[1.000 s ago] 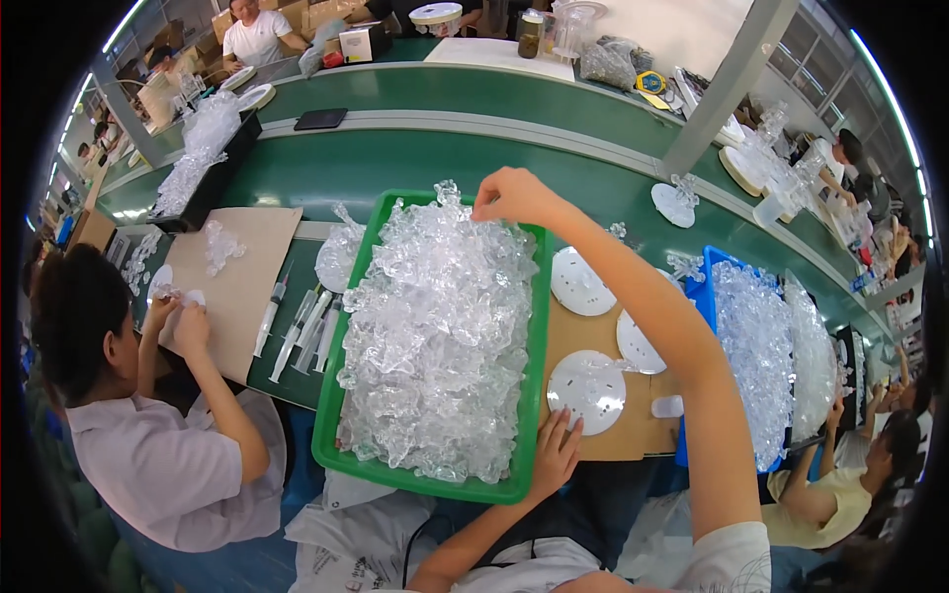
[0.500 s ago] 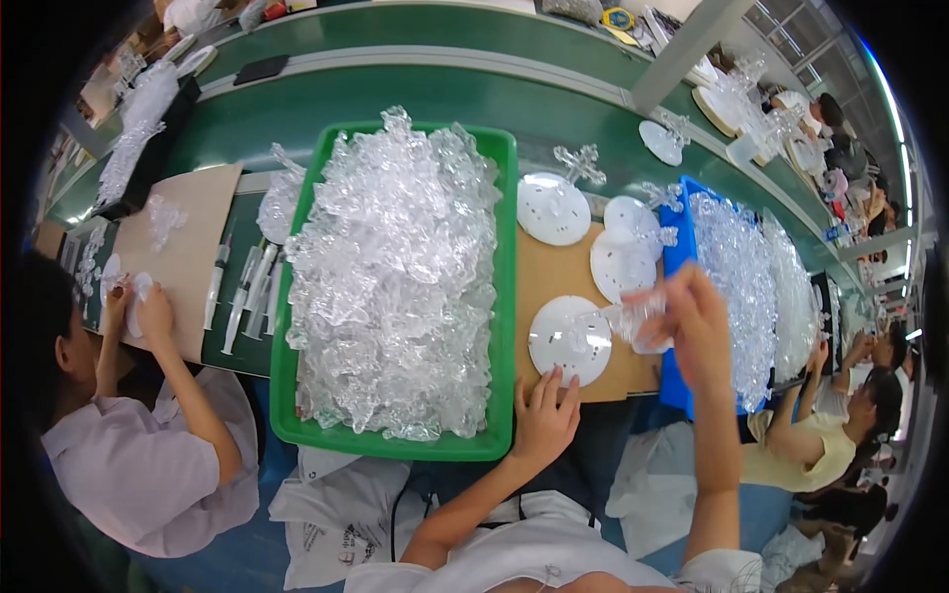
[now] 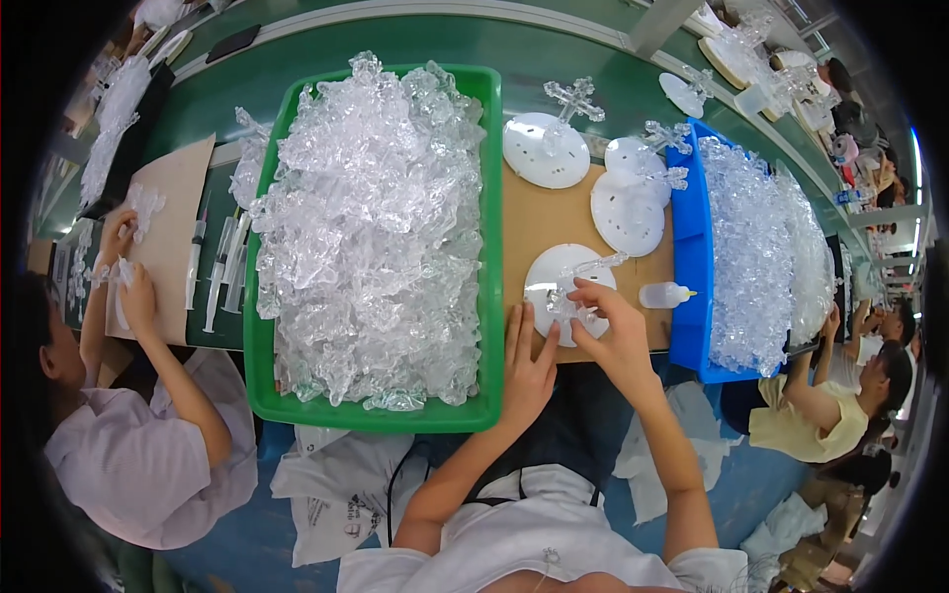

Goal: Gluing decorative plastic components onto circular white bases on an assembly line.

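A white round disc [image 3: 539,272] with small dark marks lies on the cardboard in front of me, with a clear cross-shaped piece [image 3: 599,264] reaching over its upper right. My right hand [image 3: 625,346] pinches a clear plastic figure [image 3: 563,301] over the disc; its exact shape is hard to make out. Beside the disc's lower left edge rests my left hand [image 3: 529,381], fingers stretched out and tips at the rim. A small white squeeze bottle [image 3: 664,295] with a yellow tip lies on its side to the right.
A green tub [image 3: 491,247] heaped with clear plastic pieces [image 3: 376,227] stands on the left. On the right is a blue bin [image 3: 692,237] of smaller clear pieces. More white discs with clear crosses [image 3: 546,150] lie farther back. Co-workers sit at both sides.
My right hand has moved left and down onto the disc and now pinches a clear figure. The bottle now lies on the cardboard where a blurred object was in my hand. The view has shifted.
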A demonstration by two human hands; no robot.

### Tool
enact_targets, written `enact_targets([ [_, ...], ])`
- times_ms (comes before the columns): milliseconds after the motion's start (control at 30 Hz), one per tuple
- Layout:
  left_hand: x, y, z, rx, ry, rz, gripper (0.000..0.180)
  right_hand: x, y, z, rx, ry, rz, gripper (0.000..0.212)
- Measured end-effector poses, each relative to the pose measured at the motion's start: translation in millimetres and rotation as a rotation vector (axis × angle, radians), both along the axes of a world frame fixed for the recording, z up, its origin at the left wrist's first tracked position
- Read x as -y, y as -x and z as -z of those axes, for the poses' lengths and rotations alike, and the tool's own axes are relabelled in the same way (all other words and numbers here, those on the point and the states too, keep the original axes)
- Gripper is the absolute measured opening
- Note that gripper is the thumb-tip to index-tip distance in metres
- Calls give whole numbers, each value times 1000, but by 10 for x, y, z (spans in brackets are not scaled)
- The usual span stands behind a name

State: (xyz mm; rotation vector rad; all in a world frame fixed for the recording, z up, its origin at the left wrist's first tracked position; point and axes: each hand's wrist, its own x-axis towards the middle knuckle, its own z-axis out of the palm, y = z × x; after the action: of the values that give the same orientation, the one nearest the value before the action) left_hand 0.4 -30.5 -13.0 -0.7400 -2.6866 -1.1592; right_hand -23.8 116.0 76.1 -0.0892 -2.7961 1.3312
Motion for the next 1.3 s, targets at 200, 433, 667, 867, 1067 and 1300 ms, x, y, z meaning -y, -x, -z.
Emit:
enact_targets([
  [200,-82,-118,73,-13,59,-1,51,168,-2,159,-96,-131,97,28],
  [433,-61,-158,110,2,-68,4,52,68,-68,152,122,508,469,33],
  [667,-35,-148,122,-12,-74,-1,54,-12,-62,174,213,503,489,38],
  [867,-40,-147,116,-3,-80,3,52,115,-63,260,141,292,427,31],
  [1067,-6,-124,71,12,-48,35,50,303,5,180,49,25,350,26],
  [1300,-43,-133,161,-48,-21,27,51,481,101,49,114,-315,257,30],
])
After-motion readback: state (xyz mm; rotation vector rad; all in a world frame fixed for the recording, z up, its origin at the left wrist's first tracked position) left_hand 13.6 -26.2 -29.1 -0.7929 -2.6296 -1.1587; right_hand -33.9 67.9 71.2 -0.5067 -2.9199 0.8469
